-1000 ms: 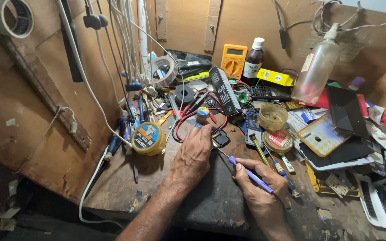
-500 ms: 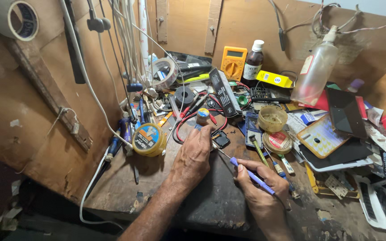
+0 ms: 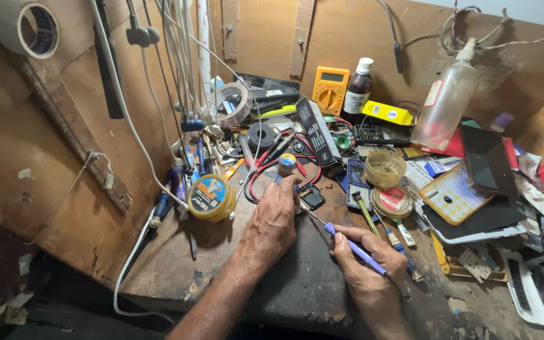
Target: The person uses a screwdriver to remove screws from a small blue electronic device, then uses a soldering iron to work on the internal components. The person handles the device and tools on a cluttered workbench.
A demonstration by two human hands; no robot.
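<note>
- The wooden workbench [image 3: 177, 277] carries the work near its front edge; clutter fills the back and right side, which leaves a bare working patch at the front.
- The clear spray bottle [image 3: 446, 101] leans against the back wall, clear of the hands.
- The left hand [image 3: 274, 221] lies palm down, fingers curled over the small dark part [image 3: 313, 198], evidently pressing it to the surface so it cannot shift.
- The right hand [image 3: 368, 272] is closed in a pen grip on the blue-handled tool [image 3: 355, 249], a hold suited to fine control.
- The yellow tape roll [image 3: 209, 196] sits just left of the left hand.
- The tool's thin metal tip reaches the small dark part, near mid-bench.
</note>
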